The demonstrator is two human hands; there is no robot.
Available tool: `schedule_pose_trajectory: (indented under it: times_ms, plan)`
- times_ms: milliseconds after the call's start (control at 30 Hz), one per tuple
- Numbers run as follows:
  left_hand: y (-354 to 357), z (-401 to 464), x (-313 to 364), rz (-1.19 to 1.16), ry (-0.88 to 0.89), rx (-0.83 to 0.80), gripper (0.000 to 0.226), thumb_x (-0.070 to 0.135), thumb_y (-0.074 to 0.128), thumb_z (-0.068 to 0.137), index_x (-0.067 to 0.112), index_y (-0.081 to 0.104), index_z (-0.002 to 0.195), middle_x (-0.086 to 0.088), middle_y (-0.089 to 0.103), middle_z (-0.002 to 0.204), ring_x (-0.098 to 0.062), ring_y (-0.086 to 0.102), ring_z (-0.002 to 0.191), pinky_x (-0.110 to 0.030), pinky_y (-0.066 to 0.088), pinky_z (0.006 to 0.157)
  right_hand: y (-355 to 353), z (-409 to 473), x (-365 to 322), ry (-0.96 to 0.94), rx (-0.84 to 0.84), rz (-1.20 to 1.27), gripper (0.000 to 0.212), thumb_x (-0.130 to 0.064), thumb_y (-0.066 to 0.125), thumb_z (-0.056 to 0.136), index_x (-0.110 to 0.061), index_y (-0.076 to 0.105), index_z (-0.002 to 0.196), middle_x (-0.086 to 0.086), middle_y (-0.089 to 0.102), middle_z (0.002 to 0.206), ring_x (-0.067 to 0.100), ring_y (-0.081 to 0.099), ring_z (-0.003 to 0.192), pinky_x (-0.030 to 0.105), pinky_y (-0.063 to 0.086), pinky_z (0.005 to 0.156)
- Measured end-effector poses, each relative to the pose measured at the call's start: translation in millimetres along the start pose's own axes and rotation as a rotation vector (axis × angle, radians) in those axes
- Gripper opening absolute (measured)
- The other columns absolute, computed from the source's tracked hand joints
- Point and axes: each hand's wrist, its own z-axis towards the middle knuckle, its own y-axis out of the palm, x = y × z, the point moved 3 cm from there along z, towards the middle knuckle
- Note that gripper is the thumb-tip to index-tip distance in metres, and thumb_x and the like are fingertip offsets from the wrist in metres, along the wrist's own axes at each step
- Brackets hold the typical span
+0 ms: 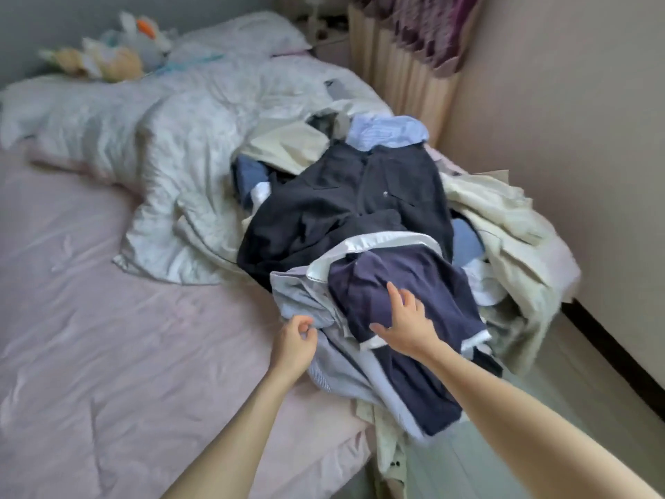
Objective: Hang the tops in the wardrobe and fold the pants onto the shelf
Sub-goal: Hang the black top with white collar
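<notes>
Now right hand (406,327) rests spread on navy top (403,293).

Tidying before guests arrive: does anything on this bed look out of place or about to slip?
Yes. The clothes pile sits at the bed's right edge, and garments spill over it toward the floor, including a navy top. The quilt lies crumpled.

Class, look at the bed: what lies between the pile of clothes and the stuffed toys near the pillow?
In the head view, a crumpled white quilt fills the stretch between the clothes pile and the stuffed toys.
</notes>
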Motion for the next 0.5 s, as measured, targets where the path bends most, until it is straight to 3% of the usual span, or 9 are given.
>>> schedule_pose_trajectory:
  times_ms: [100,167,200,267,333,400,500]
  plan:
    - [18,15,-8,-0.093,-0.146,0.041,0.027,0.01,0.05,0.093,0.006,0.057,0.119,-0.006,0.06,0.109,-0.014,0.052,0.091,-0.016,0.035,0.072,6,61,-2,-0.034,-0.07,-0.046,0.107,-0.053,0.063,0.078,-0.034,-0.019,0.144,0.0,-0.017,0.156,0.033,-0.008,0.143,0.062,0.017,0.107]
    - [24,16,-14,-0.145,-0.213,0.074,0.027,0.012,0.05,0.093,0.008,0.056,0.119,-0.002,0.056,0.104,-0.012,0.052,0.091,-0.016,0.035,0.075,11,89,-2,0.003,-0.084,0.036,0.112,-0.046,0.068,0.077,-0.032,-0.021,0.144,0.007,-0.013,0.156,0.036,0.001,0.142,0.058,0.022,0.107]
    - [24,16,-18,-0.169,-0.243,0.09,0.027,0.012,0.05,0.093,0.008,0.055,0.119,-0.002,0.056,0.105,-0.013,0.052,0.092,-0.017,0.036,0.078,14,98,-2,0.034,-0.082,0.064,0.11,-0.041,0.069,0.078,-0.028,-0.017,0.146,0.012,-0.001,0.156,0.038,0.011,0.14,0.054,0.026,0.106]
    - [21,14,-27,-0.202,-0.296,0.136,0.026,0.011,0.051,0.093,0.008,0.056,0.118,-0.005,0.058,0.108,-0.014,0.054,0.092,-0.021,0.039,0.083,25,104,-8,0.055,-0.066,0.033,0.09,-0.028,0.062,0.083,-0.017,0.001,0.148,0.02,0.032,0.144,0.04,0.035,0.127,0.046,0.035,0.099]
    - [17,10,-36,-0.226,-0.351,0.171,0.025,0.011,0.051,0.093,0.008,0.056,0.117,-0.008,0.059,0.111,-0.02,0.056,0.096,-0.029,0.044,0.09,39,91,-19,0.01,-0.052,-0.029,0.053,-0.017,0.052,0.086,-0.007,0.032,0.134,0.019,0.054,0.124,0.04,0.049,0.112,0.041,0.039,0.089]
    - [11,4,-44,-0.281,-0.39,0.216,0.025,0.01,0.051,0.093,0.007,0.056,0.117,-0.012,0.059,0.114,-0.028,0.058,0.105,-0.04,0.046,0.095,55,63,-34,-0.09,-0.086,-0.035,0.031,-0.015,0.048,0.085,-0.007,0.047,0.115,0.015,0.061,0.112,0.037,0.054,0.105,0.039,0.041,0.082]
    - [-2,-8,-51,-0.398,-0.414,0.318,0.029,0.011,0.053,0.093,0.009,0.051,0.122,-0.012,0.056,0.119,-0.025,0.056,0.107,-0.041,0.045,0.097,66,14,-54,-0.262,-0.15,0.112,0.017,-0.014,0.047,0.082,-0.01,0.053,0.098,0.009,0.064,0.098,0.032,0.057,0.093,0.038,0.043,0.075]
